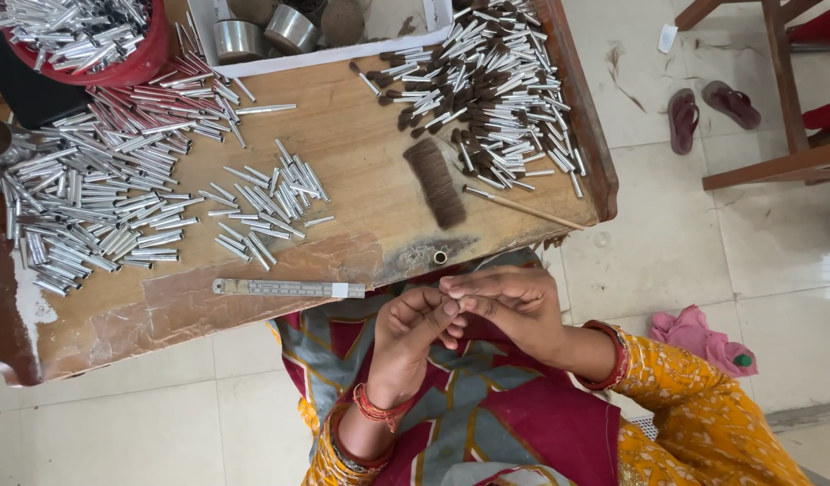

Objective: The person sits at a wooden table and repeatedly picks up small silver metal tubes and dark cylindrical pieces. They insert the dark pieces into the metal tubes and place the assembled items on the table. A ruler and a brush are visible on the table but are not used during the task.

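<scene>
Head view: the left hand [415, 337] and right hand [514, 301] meet just off the worktop's [361, 153] near edge, fingertips pinched together; what they hold is too small to tell. It could slip into the lap. At the far-left corner a red bowl [131, 65] holds tubes [68, 31]; a white tray [334, 52] holds tins [239, 38].
</scene>
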